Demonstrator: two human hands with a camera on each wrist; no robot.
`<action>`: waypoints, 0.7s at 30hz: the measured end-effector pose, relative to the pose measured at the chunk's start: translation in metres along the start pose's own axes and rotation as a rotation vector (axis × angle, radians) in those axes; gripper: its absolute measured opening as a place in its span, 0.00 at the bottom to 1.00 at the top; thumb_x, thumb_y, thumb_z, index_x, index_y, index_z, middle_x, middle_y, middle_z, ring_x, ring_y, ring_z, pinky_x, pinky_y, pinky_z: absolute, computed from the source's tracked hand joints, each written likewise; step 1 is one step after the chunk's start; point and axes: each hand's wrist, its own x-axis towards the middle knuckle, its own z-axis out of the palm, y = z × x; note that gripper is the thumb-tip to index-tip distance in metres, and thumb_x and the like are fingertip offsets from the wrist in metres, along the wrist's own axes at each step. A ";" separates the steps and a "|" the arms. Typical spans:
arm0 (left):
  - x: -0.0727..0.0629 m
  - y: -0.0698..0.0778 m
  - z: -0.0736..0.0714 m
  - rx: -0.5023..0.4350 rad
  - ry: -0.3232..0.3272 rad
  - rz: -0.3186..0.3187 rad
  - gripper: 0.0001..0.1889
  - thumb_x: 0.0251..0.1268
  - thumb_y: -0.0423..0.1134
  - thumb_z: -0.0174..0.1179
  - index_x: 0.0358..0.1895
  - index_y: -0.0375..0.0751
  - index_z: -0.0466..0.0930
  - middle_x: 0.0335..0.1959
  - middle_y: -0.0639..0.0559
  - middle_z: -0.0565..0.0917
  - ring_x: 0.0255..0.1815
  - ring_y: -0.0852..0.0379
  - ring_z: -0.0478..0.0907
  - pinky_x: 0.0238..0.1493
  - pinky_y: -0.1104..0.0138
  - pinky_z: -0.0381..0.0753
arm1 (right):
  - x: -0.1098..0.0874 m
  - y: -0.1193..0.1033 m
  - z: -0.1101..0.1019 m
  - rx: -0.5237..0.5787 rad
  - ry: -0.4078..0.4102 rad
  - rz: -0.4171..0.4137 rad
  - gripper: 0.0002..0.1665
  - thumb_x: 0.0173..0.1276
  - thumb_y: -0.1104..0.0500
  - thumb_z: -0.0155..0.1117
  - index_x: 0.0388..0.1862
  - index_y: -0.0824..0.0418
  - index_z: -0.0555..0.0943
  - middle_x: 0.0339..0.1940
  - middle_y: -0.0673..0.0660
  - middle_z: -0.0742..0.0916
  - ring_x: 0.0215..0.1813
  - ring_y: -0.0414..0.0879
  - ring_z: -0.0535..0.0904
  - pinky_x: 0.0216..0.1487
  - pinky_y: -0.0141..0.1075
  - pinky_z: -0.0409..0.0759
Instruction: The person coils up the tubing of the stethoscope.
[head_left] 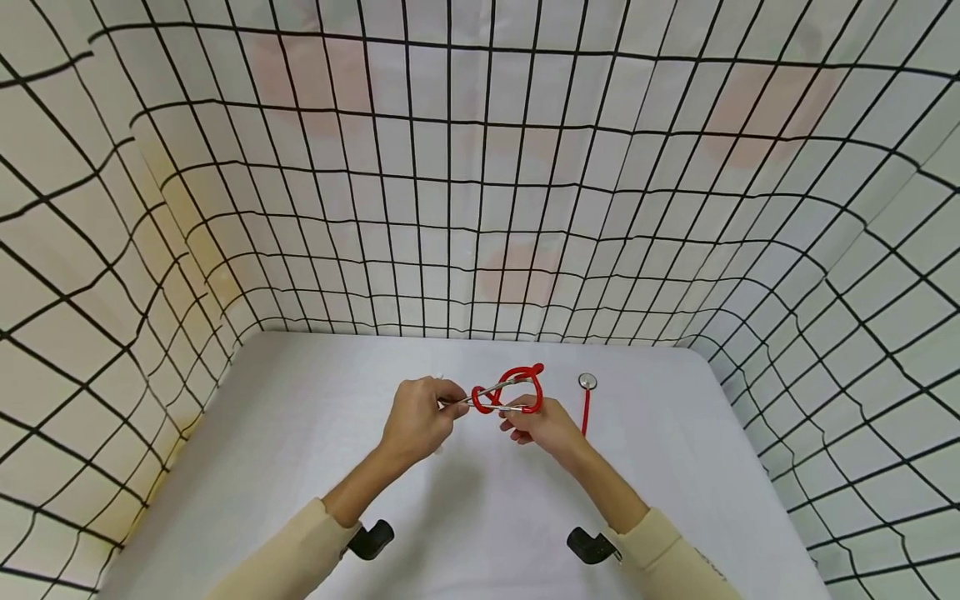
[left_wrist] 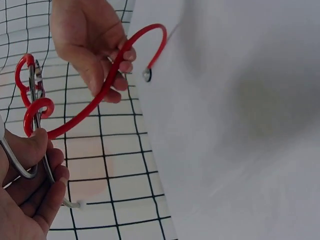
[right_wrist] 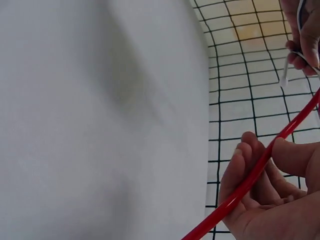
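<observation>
A stethoscope with red tubing is held up over the white table. Near its metal ear tubes (head_left: 491, 390), the red tubing (head_left: 537, 392) curls in loops around the metal. My left hand (head_left: 422, 417) grips the ear tubes, and a white ear tip (left_wrist: 75, 204) sticks out past its fingers in the left wrist view. To the right, my right hand (head_left: 551, 429) pinches a length of the tubing (right_wrist: 250, 180) between thumb and fingers. Beyond it the tubing runs to the round chestpiece (head_left: 587, 382), seen to the right of the right hand.
A white-covered table (head_left: 300, 433) lies under both hands. Black grid netting (head_left: 465, 192) over pale sheeting rises at the back and along both sides. Black wrist cameras (head_left: 371, 540) sit by both beige sleeves (head_left: 288, 554).
</observation>
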 end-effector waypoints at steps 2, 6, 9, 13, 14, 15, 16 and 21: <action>0.000 -0.002 0.001 0.003 0.008 0.002 0.04 0.53 0.28 0.73 0.29 0.41 0.91 0.26 0.55 0.90 0.25 0.64 0.81 0.37 0.64 0.85 | -0.001 0.001 0.001 -0.001 -0.023 0.005 0.17 0.73 0.57 0.64 0.51 0.70 0.83 0.39 0.62 0.91 0.36 0.50 0.85 0.44 0.35 0.85; 0.001 -0.008 0.002 0.027 0.011 0.003 0.04 0.53 0.28 0.73 0.29 0.40 0.91 0.25 0.54 0.90 0.25 0.63 0.82 0.41 0.61 0.86 | -0.004 0.002 0.002 -0.040 -0.069 0.015 0.17 0.71 0.58 0.67 0.48 0.72 0.83 0.36 0.63 0.90 0.35 0.46 0.85 0.43 0.35 0.86; 0.001 -0.016 0.004 0.071 -0.001 -0.015 0.04 0.52 0.27 0.73 0.28 0.40 0.90 0.24 0.55 0.89 0.24 0.63 0.80 0.29 0.67 0.81 | -0.008 -0.001 0.003 -0.118 -0.059 -0.025 0.13 0.69 0.58 0.69 0.42 0.70 0.85 0.33 0.62 0.90 0.32 0.45 0.84 0.39 0.35 0.85; 0.000 -0.029 0.008 0.073 -0.018 -0.079 0.04 0.52 0.28 0.73 0.26 0.41 0.90 0.21 0.56 0.88 0.21 0.65 0.77 0.23 0.71 0.75 | -0.013 -0.008 0.006 -0.253 -0.029 -0.124 0.08 0.68 0.59 0.69 0.37 0.65 0.87 0.28 0.58 0.89 0.30 0.46 0.82 0.34 0.35 0.81; 0.000 -0.032 0.008 0.054 -0.022 -0.097 0.04 0.52 0.28 0.72 0.25 0.41 0.89 0.21 0.56 0.88 0.20 0.66 0.77 0.23 0.71 0.75 | -0.014 -0.010 0.007 -0.281 -0.027 -0.142 0.08 0.67 0.60 0.69 0.36 0.65 0.87 0.28 0.57 0.89 0.29 0.46 0.82 0.33 0.35 0.80; 0.000 -0.033 0.009 0.034 -0.023 -0.109 0.04 0.52 0.28 0.72 0.25 0.41 0.89 0.21 0.56 0.88 0.20 0.66 0.77 0.23 0.71 0.75 | -0.015 -0.011 0.009 -0.306 -0.024 -0.154 0.07 0.67 0.60 0.70 0.35 0.64 0.87 0.27 0.56 0.89 0.29 0.45 0.82 0.32 0.34 0.79; -0.001 -0.033 0.010 0.015 -0.026 -0.119 0.04 0.53 0.28 0.72 0.25 0.41 0.89 0.21 0.56 0.88 0.20 0.66 0.77 0.23 0.70 0.76 | -0.015 -0.011 0.010 -0.325 -0.022 -0.160 0.07 0.67 0.60 0.70 0.34 0.63 0.88 0.27 0.56 0.89 0.29 0.44 0.82 0.32 0.34 0.79; -0.001 -0.024 0.012 -0.089 -0.063 -0.159 0.05 0.54 0.27 0.72 0.25 0.41 0.89 0.22 0.56 0.88 0.21 0.65 0.78 0.24 0.70 0.78 | -0.014 -0.007 0.015 -0.384 -0.004 -0.172 0.06 0.66 0.59 0.70 0.31 0.60 0.88 0.24 0.53 0.88 0.27 0.42 0.80 0.29 0.35 0.76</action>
